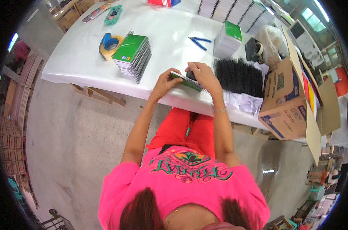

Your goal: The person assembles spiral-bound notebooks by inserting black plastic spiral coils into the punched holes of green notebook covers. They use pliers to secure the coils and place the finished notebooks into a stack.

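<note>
At the near edge of the white table, a small green notebook [190,84] is tilted up, with a wire coil along its upper edge that sticks out past its right end. My left hand [167,82] is closed on the notebook's left end. Over its right part, my right hand [203,75] has its fingers closed round a small black object [191,75], most of it hidden. Left of my hands stands a stack of green coil-bound notebooks [132,51]. Right of them lies a thick bundle of black coils [238,78].
Blue-handled cutters [199,43] lie beyond my hands. Further right stand an unbound green-topped stack [228,37] and an open cardboard box [283,97]. A tape roll in a blue dispenser [108,46] and a green basket [113,15] sit at the left; large coil-bound books [235,13] stand far back.
</note>
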Demonstrator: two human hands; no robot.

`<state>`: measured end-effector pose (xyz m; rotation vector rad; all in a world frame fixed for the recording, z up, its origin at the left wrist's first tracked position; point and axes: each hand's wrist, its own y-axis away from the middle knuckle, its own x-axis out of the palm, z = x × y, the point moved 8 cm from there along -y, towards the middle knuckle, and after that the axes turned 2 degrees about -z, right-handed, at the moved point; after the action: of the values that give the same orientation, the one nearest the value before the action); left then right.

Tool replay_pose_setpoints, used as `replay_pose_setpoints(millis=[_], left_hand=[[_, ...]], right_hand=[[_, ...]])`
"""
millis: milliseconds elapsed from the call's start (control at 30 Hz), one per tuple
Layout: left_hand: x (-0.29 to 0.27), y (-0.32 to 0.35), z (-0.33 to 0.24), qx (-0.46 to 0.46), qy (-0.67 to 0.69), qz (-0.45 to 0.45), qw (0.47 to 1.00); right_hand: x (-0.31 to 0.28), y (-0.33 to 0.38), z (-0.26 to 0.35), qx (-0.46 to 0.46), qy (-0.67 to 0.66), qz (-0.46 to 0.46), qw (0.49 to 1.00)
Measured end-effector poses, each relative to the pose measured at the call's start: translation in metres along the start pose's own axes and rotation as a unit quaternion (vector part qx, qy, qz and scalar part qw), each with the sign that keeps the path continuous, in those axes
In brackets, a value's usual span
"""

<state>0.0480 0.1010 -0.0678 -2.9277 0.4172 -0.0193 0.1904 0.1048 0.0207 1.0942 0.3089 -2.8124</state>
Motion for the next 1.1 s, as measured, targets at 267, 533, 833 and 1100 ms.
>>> replay_pose_setpoints(millis=[267, 533, 833, 1100], left_hand=[[0.003, -0.008, 0.006, -0.005, 0.041, 0.02, 0.999], [0.001, -0.011, 0.01, -0.016, 0.108, 0.007, 0.994], [-0.001, -0.007, 0.005, 0.016, 0.104, -0.011, 0.994], [0.004, -0.014, 0.009, 0.007, 0.12, 0.006, 0.993]], right_hand=[[0.018, -0.013, -0.022, 0.031, 0.111, 0.009, 0.993], [0.008, -0.011, -0.002, -0.01, 0.101, -0.004, 0.995], [0.021, -0.018, -0.002, 0.012, 0.158, 0.031, 0.987], [0.025, -0.019, 0.016, -0.132, 0.197, 0.021, 0.971]])
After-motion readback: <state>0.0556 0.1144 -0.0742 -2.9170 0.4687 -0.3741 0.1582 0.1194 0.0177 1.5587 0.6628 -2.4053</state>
